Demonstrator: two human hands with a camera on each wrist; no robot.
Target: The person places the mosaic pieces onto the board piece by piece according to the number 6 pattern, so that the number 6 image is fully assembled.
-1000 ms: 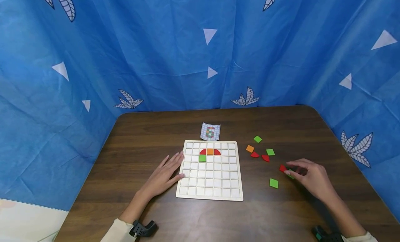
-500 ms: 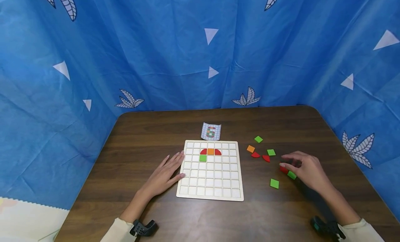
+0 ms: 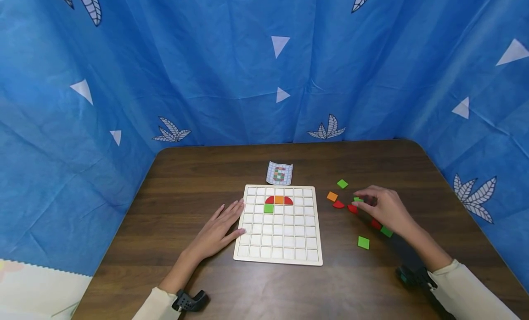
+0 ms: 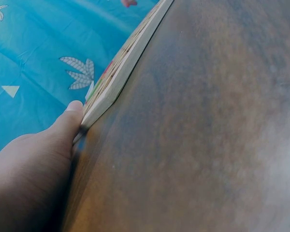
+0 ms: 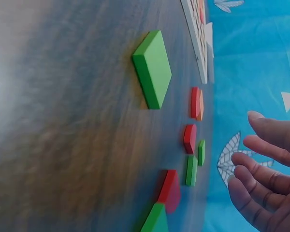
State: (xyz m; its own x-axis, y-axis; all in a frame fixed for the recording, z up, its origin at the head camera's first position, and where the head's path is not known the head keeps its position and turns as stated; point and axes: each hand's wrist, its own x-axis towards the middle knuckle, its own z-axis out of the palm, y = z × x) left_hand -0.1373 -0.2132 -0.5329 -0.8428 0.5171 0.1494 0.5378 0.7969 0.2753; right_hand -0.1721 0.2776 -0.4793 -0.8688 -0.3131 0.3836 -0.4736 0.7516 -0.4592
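A white gridded board lies on the table. Two red quarter-round pieces flank an orange square in it, with a green square below the left one. My left hand rests at the board's left edge, fingers outstretched; its thumb touches that edge in the left wrist view. Over the loose pieces at the right hovers my right hand, nearest a green square and a red quarter-round piece. In the right wrist view, nothing sits between its loosely bent fingers.
A small pattern card lies behind the board. Other loose pieces include a green square, an orange square, and a nearer green square. A red piece lies beside another green square. A blue curtain surrounds the table's back.
My right hand has moved left and away from me, from the red and green pair to the green square farther back. My left hand and the pieces stay where they were.
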